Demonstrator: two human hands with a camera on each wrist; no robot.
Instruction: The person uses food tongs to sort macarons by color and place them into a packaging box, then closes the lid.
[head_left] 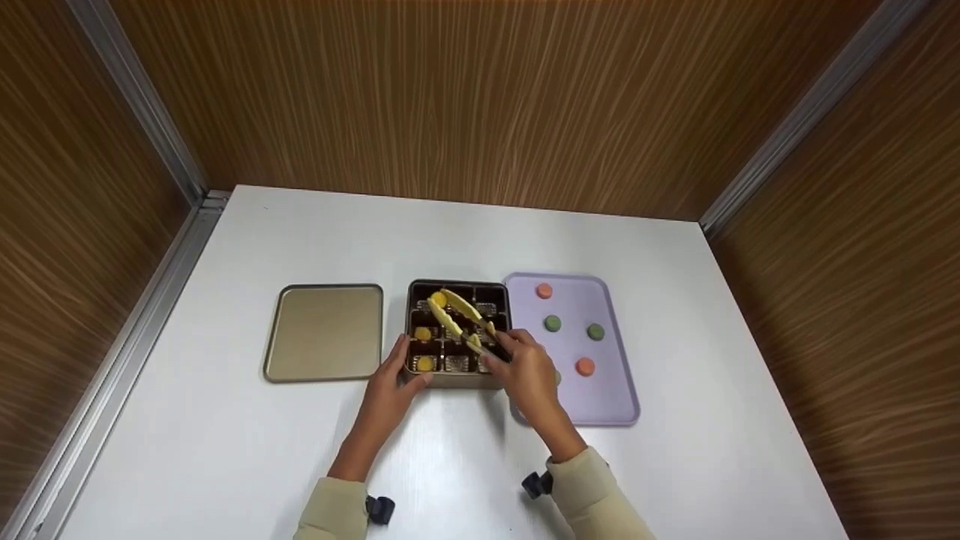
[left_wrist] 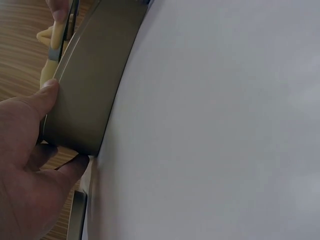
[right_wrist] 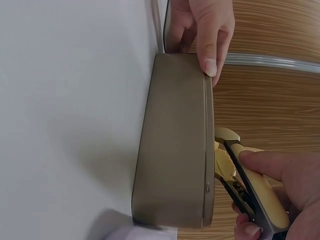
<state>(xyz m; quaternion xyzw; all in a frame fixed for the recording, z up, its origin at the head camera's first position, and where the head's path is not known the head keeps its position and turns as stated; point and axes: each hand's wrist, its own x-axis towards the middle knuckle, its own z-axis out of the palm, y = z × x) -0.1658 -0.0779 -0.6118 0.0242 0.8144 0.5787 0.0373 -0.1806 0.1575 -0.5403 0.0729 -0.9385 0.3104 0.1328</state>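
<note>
In the head view, my right hand [head_left: 529, 375] grips the tongs [head_left: 466, 304], which have yellow tips and slant over the box. A yellow round piece [head_left: 438, 300] shows between their tips at the far left compartment; whether it is pinched or resting is unclear. The brown divided box [head_left: 457, 381] has a golden metal outside. Two more yellow pieces lie in its left column, a middle one [head_left: 423, 334] and a near one [head_left: 425, 364]. My left hand [head_left: 390, 386] holds the near left corner, thumb on the rim [left_wrist: 49, 84] and fingers against the side.
Right of the box lies a lilac tray [head_left: 600, 409] bearing orange pieces, one at the back [head_left: 544, 290], and green pieces, one near its middle [head_left: 553, 323]. A golden square lid [head_left: 326, 334] lies left on the white table [head_left: 450, 465]. Wood-patterned walls [head_left: 420, 97] enclose the table.
</note>
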